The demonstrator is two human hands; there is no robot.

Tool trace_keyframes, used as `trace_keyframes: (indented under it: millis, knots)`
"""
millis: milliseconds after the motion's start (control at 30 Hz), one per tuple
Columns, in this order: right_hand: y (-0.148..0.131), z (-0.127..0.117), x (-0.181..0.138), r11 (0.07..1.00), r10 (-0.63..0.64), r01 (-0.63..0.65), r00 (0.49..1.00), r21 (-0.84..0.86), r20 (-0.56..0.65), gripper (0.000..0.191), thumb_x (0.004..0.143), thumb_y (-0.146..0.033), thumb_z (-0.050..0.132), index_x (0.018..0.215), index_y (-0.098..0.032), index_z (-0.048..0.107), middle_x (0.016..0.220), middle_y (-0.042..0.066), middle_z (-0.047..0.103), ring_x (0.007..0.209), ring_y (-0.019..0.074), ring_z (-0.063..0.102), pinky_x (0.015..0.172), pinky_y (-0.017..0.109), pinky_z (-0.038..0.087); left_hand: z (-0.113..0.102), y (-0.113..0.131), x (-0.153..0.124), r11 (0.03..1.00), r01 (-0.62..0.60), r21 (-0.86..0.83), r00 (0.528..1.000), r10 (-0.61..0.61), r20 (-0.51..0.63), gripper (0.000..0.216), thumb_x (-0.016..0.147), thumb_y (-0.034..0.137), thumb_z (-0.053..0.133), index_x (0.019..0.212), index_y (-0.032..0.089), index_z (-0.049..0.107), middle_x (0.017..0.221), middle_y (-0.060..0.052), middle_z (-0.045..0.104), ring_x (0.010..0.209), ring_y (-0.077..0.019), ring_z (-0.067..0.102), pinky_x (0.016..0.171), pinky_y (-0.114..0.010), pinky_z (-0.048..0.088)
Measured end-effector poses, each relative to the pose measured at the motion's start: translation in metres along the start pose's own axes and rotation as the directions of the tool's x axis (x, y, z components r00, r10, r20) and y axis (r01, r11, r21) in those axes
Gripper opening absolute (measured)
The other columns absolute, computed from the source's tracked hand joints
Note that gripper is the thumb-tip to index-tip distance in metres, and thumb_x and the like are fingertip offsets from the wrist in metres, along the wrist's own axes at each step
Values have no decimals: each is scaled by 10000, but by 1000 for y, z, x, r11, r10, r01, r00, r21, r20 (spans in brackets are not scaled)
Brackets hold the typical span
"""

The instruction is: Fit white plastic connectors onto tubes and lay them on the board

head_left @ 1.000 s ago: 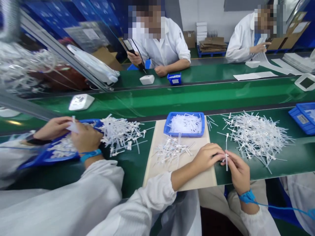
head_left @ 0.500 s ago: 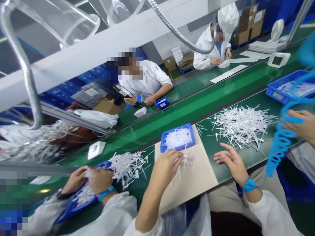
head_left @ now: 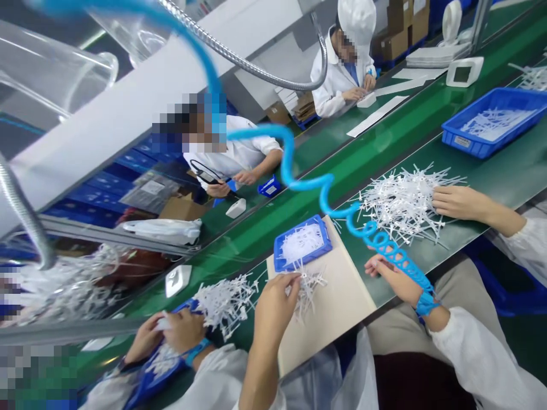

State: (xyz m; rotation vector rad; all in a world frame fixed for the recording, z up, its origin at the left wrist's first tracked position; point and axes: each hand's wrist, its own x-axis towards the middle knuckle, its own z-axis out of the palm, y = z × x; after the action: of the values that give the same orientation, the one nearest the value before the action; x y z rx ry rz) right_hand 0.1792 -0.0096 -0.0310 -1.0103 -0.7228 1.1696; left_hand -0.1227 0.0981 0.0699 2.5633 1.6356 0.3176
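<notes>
My left hand (head_left: 273, 304) is over the beige board (head_left: 329, 324), thumb and forefinger pinched at a white cable tie, partly hidden by the fingers. Beside the fingertips, a loose heap of white cable ties (head_left: 308, 293) lies on the board. Just beyond it, a small blue tray (head_left: 327, 242) holds more white pieces. My right hand (head_left: 393, 279) hovers near the board's right edge, holding nothing, its fingers loosely curled and apart. A blue wrist strap (head_left: 427, 303) circles that wrist, and its coiled cord (head_left: 380, 239) partly covers the hand.
Cable tie piles lie to the right (head_left: 401, 205) and left (head_left: 226, 302). A co-worker's hand (head_left: 461, 202) touches the right pile. Another co-worker's hands (head_left: 183, 330) work at left. A larger blue bin (head_left: 487, 148) stands far right; two people sit across the green belt.
My left hand has shifted slightly left, and the ties by it now lie spread on the board. The coiled cord has swung across the view. The right co-worker's hand has reached the pile.
</notes>
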Motion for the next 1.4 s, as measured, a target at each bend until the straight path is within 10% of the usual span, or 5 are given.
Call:
trace_keyframes:
  millis: [333,567,733,1167,1400]
  knots:
    - [1,0,0,999,-41,41,999,8,2,380,966,-400,769,1296,-216,728,899,41,810,789,201,784,758,339,649,-7,32,-1,976,-190,-108,979,180,-99,351,1061,435,566,1212,225,805,1162,-132,782,1085,-318,743,980,-448,593]
    - [-2,2,1,998,-54,54,998,-30,-15,305,982,-444,743,1150,-190,775,875,46,815,758,187,773,723,313,633,33,67,-31,988,57,-145,960,-15,280,251,1018,390,634,1135,212,767,912,-58,806,720,-246,760,722,-345,567]
    - [-5,2,1,999,-47,48,998,-12,31,308,963,-456,770,1127,-196,776,889,44,810,781,179,764,751,310,632,53,64,-33,982,188,-7,950,-180,254,264,1026,360,550,1045,207,765,917,-87,812,837,-306,782,716,-358,521]
    - [-13,5,3,878,-256,314,946,-360,200,192,998,-396,759,1005,-246,878,945,50,827,803,195,754,737,299,605,72,117,-28,790,32,-612,999,-21,24,318,1017,487,610,915,212,734,792,-46,767,698,-215,721,663,-300,579]
    - [-3,2,8,947,-241,230,970,-222,-20,331,1001,-510,740,907,-217,861,898,65,810,840,219,760,772,323,619,86,136,7,777,-115,-619,991,128,-24,298,1058,447,594,966,214,756,839,-57,782,729,-221,733,679,-310,590]
